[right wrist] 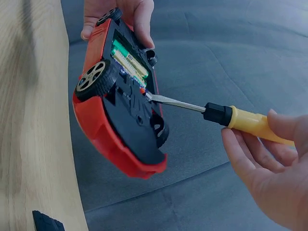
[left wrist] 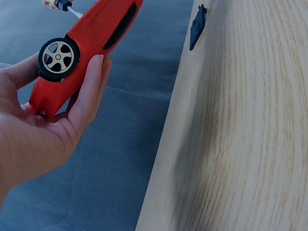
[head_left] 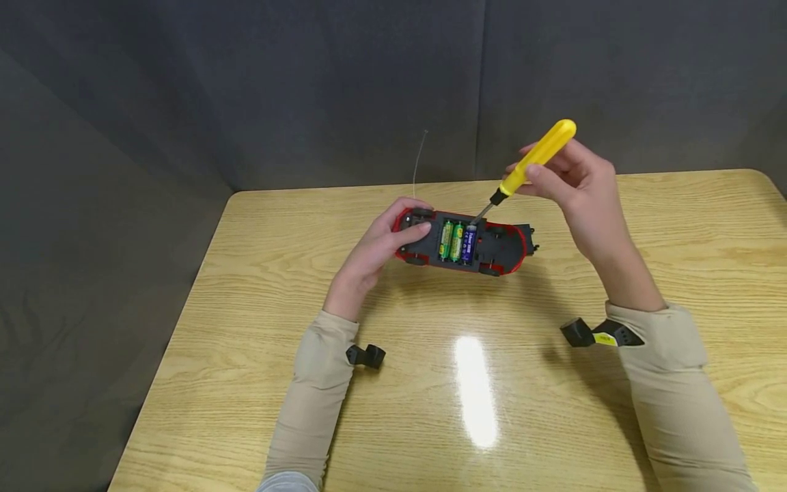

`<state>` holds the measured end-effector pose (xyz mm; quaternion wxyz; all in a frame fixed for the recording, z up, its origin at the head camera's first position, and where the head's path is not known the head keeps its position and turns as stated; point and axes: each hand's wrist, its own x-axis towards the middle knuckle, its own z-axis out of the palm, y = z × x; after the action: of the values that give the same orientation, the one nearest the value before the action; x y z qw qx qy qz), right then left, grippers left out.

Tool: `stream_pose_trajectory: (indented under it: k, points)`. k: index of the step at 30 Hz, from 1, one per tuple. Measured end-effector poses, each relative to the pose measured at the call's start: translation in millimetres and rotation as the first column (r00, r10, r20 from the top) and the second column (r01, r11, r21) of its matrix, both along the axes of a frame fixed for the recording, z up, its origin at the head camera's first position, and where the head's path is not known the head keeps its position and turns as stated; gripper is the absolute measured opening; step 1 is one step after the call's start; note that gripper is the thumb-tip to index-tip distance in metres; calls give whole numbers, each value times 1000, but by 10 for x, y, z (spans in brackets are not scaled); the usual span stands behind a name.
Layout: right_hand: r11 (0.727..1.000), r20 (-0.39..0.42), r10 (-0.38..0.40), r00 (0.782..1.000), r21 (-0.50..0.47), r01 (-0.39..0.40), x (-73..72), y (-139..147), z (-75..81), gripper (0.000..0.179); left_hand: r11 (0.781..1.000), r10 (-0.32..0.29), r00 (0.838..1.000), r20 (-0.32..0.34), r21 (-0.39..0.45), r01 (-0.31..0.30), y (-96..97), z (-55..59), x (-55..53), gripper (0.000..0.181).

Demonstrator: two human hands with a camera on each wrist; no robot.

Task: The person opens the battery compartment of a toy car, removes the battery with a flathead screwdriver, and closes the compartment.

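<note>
My left hand [head_left: 381, 242] grips one end of a red toy car [left wrist: 89, 29], thumb on its black underside and fingers round the body. The underside faces up, with the battery bay uncovered. Two green batteries [head_left: 451, 240] and one blue battery [head_left: 469, 246] lie side by side in it. In my right hand [head_left: 587, 188], a flat-blade screwdriver [head_left: 540, 156] with a yellow handle is held between thumb and fingers. Its tip [right wrist: 151, 97] is at the end of the blue battery, beside the bay's edge.
A small black plastic piece [left wrist: 197, 28] lies on the wooden table [head_left: 277, 287] near its far edge, partly behind the car in the head view. A thin wire antenna [head_left: 419, 160] sticks up beyond the car. Dark cloth [head_left: 344, 89] hangs behind the table.
</note>
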<state>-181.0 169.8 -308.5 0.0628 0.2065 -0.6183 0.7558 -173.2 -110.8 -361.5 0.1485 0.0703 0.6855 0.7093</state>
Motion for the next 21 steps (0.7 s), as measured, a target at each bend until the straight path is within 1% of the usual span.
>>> stream_pose_trajectory:
  k: [3,6,9,12,17,21]
  points:
    - [997,23,-15,1000,-74,16,-26,9,-16,20,1000,-6,1000,-3,-6,6,0,-2,-4,37]
    - [987,57,-38,998,-156,46,-41,21,-20,22,1000,0,1000,0,8,0,2,1,-6,37]
    - [966,112,-70,991,-242,95,-50,45,-13,23,1000,15,1000,5,23,-15,1,15,-6,36]
    - [943,168,-95,981,-299,143,-58,84,-5,20,999,28,1000,11,31,-29,-1,22,-6,35]
    - [926,199,-104,974,-338,168,-76,148,3,17,999,32,999,13,33,-32,-6,18,-13,35]
    - [924,215,-116,970,-333,185,-92,191,6,21,999,35,999,13,39,-36,-10,20,-15,35]
